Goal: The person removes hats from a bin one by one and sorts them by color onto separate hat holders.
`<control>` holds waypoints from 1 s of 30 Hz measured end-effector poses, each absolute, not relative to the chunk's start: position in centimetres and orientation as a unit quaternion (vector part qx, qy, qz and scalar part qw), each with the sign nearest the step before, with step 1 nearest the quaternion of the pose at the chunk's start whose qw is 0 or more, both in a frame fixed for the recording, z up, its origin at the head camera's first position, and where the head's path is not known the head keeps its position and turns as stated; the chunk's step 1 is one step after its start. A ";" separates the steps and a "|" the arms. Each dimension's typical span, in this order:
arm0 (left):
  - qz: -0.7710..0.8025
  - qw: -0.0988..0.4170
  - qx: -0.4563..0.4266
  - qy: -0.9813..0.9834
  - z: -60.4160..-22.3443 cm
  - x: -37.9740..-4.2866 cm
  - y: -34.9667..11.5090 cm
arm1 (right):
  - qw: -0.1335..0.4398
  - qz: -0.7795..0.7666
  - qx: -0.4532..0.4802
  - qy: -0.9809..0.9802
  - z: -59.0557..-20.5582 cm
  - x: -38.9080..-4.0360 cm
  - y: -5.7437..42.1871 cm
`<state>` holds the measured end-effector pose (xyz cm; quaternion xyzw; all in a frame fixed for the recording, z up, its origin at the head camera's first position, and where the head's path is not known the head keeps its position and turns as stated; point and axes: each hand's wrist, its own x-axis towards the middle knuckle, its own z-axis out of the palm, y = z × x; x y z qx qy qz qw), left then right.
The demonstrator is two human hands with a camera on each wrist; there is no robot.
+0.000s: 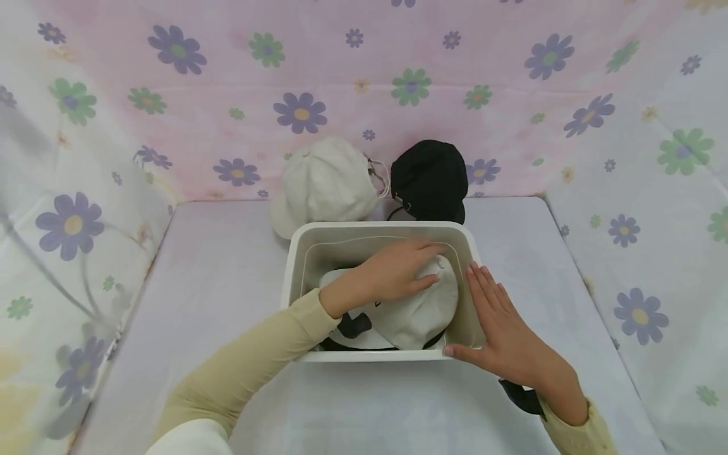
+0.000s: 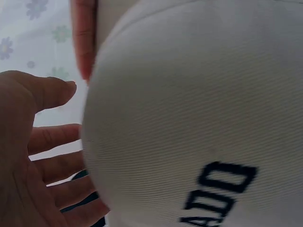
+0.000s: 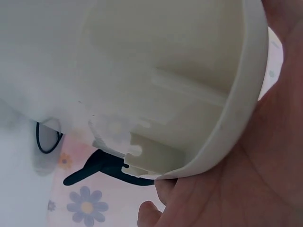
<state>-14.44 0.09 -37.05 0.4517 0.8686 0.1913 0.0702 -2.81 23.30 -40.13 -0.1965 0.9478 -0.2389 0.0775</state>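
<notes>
Touching off-white cloth cap below frame centre, left hand isn't gripping, straight-fingered right hand is resting against white plastic bin; cap's likely handling light, soft, best cupped at crown.

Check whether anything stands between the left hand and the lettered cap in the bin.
Nothing visible does: the left hand is right at the lettered cap; the right hand is aside, by the bin.

Left hand loosely spread, right hand straight-fingered
</notes>
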 end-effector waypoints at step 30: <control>0.221 0.152 0.419 0.867 -39.5 -14.5 0.0 | 0.054 -0.239 -0.187 0.951 -40.4 -2.2 23.0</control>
